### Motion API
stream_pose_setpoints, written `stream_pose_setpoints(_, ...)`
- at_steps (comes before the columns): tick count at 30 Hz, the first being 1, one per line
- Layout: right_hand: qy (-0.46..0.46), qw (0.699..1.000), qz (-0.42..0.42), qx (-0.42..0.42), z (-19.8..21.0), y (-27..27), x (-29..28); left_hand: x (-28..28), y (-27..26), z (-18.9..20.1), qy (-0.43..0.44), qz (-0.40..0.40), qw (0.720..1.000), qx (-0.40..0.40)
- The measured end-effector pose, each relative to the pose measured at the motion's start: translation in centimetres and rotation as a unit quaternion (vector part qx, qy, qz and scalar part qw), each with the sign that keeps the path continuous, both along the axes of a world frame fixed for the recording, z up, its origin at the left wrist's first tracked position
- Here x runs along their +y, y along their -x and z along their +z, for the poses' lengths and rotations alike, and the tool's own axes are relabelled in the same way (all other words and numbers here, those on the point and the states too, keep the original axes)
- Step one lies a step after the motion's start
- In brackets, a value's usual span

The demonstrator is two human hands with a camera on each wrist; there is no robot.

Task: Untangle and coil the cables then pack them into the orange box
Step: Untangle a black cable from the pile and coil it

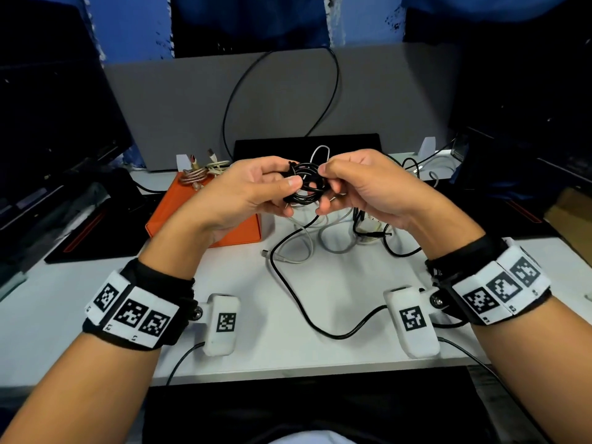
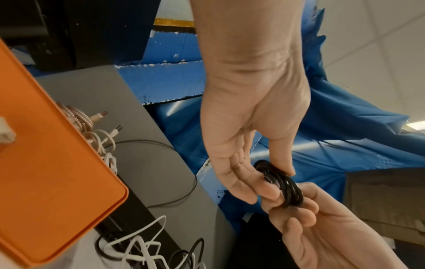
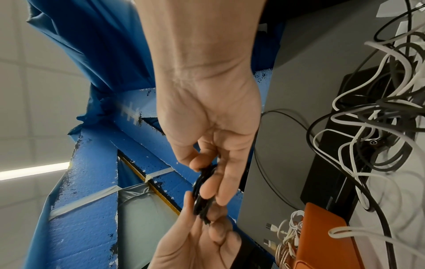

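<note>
I hold a small coil of black cable [image 1: 306, 184] up over the table between both hands. My left hand [image 1: 290, 195] pinches its left side with thumb and fingers, and my right hand [image 1: 324, 190] pinches its right side. The left wrist view shows my left hand [image 2: 269, 174] with its thumb over the black coil [image 2: 290, 191]. The right wrist view shows my right hand [image 3: 207, 174] with its fingers curled on the black coil [image 3: 199, 202]. The orange box [image 1: 179, 219] lies below my left hand. A coiled copper cable [image 1: 192, 178] and a coiled white cable [image 1: 217, 166] lie at its far end.
A tangle of white, grey and black cables [image 1: 336, 238] lies on the white table [image 1: 64, 309] under and right of my hands. One black cable [image 1: 307, 315] trails toward the front edge. A grey partition [image 1: 179, 100] stands behind, with dark monitors on both sides.
</note>
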State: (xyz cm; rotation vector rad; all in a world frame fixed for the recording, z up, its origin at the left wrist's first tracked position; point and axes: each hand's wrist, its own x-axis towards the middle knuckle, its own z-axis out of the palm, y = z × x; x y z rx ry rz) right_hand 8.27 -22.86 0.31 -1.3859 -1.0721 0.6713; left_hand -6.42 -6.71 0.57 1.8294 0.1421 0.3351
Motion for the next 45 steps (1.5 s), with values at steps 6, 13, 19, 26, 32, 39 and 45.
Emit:
stream_pose_setpoints(6, 0.02, 0.999, -0.017, -0.025, -0.5, 0.1, 0.4, 1.5, 0.3, 0.5, -0.065, 0.041, 0.997, -0.014)
stream_pose_setpoints(13, 0.11, 0.986, -0.004, -0.126, -0.6, -0.7, -0.5, 11.5, 1.8, 0.1, -0.094, 0.214, 0.972, 0.018)
stream_pose_setpoints(19, 0.178, 0.962, 0.026, -0.206, -0.8, -0.5, -0.4, 19.1, 2.3, -2.5, -0.104, 0.269, 0.948, 0.136)
stream_pose_setpoints(26, 0.19, 0.953, 0.041, -0.233, -1.1, -0.6, 0.0, 20.3, 2.4, -2.5, -0.236, 0.316, 0.897, 0.199)
stream_pose_setpoints(32, 0.197, 0.949, 0.046, -0.242, -1.3, -0.8, -0.1, 20.5, 2.5, -2.1, -0.276, 0.348, 0.881, 0.164)
stream_pose_setpoints(39, 0.224, 0.941, 0.033, -0.252, -1.6, -1.1, 0.0, 21.3, 2.3, -2.2, -0.296, 0.328, 0.871, 0.215)
stream_pose_setpoints(45, 0.265, 0.919, 0.014, -0.291, -1.5, -1.3, -0.2, 20.1, 2.2, -1.4, -0.341, 0.341, 0.853, 0.201)
